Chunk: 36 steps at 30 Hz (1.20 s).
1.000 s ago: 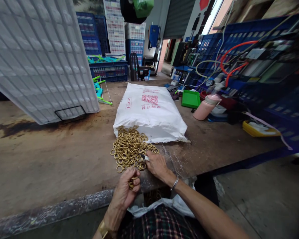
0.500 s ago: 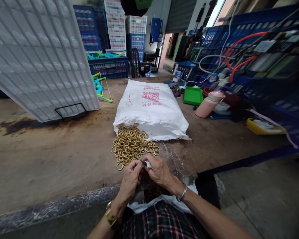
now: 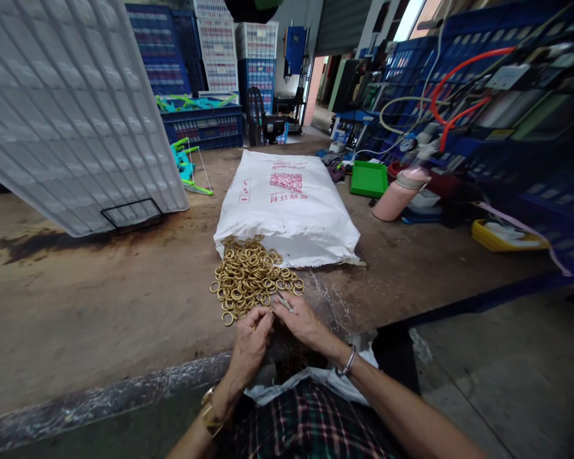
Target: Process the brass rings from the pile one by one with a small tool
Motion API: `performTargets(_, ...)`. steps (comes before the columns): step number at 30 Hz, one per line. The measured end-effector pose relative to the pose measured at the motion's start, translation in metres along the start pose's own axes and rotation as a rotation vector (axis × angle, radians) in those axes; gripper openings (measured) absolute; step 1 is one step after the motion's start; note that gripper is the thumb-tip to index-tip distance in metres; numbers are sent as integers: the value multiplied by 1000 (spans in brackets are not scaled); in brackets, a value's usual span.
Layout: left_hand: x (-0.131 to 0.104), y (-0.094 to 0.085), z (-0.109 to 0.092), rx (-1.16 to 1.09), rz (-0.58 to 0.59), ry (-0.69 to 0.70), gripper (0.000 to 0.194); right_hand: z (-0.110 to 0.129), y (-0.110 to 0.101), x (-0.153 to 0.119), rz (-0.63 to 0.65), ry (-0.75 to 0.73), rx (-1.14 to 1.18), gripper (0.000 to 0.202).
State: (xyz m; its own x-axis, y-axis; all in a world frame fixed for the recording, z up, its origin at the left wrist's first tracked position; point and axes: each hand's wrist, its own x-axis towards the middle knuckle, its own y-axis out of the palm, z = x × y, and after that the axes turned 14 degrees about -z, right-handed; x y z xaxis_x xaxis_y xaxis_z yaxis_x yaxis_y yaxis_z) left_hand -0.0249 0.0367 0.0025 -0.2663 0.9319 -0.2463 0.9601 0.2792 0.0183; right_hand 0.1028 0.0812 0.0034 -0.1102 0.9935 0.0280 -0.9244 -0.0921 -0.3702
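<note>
A heap of gold-coloured rings [image 3: 243, 277] spills from the mouth of a white woven sack [image 3: 287, 210] onto the worktable. Just in front of the heap, my left hand [image 3: 251, 335] is closed in a pinch. A bit of gold shows at its fingertips, apparently one of the rings, mostly hidden by the fingers. My right hand [image 3: 303, 325] is closed round a small knife-like tool [image 3: 284, 301] with a dark, narrow end and a pale body. Its fingertips meet those of the left hand.
A large pale ribbed crate [image 3: 86, 115] stands tilted on the left. Turquoise and green plastic parts [image 3: 186, 166] lie behind it. To the right are a pink bottle [image 3: 399, 194], a green tray [image 3: 368, 179] and a yellow tray [image 3: 502, 237]. The table's front edge [image 3: 124, 389] is close to my body.
The tool in my right hand has tilted, its dark end now pointing up and away from the left fingertips. Both hands stay together; the whole view has shifted slightly.
</note>
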Motion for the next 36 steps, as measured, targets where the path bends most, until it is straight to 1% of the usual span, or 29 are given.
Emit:
performTargets(2,-1,0,0,-105,63,-170,30,0,0,1,-2,-17,-2,26)
performTargets(3,-1,0,0,-158,89,-222,31,0,0,1,3,-22,-1,25)
performTargets(5,-2,1,-2,-234,115,-254,33,1,-1,2,23,-24,11,26)
performTargets(8,-3,3,-2,-264,108,-232,34,0,-5,3,3,-29,-13,24)
performTargets(11,-3,3,0,-235,70,-193,35,-5,-10,0,-32,-125,-168,20)
performTargets(14,-1,3,4,-186,56,-158,33,-10,-14,-6,39,-266,-369,13)
performTargets(17,0,3,7,-162,54,-146,33,-9,-16,-12,90,-327,-541,12)
performTargets(21,-1,3,7,-130,37,-116,34,-2,-17,-12,137,-323,-645,15)
performTargets(26,-2,4,2,-22,23,-46,38,5,-18,-10,206,-284,-691,21)
performTargets(28,-2,3,3,-5,30,-36,39,5,-18,-13,208,-275,-710,23)
performTargets(31,-6,1,6,-26,35,-85,39,1,-15,-18,183,-267,-748,27)
performTargets(33,-12,-1,7,-60,57,-133,38,-7,-14,-20,158,-273,-757,29)
performTargets(36,-24,-1,3,-147,151,-216,36,-22,-17,-18,94,-272,-747,26)
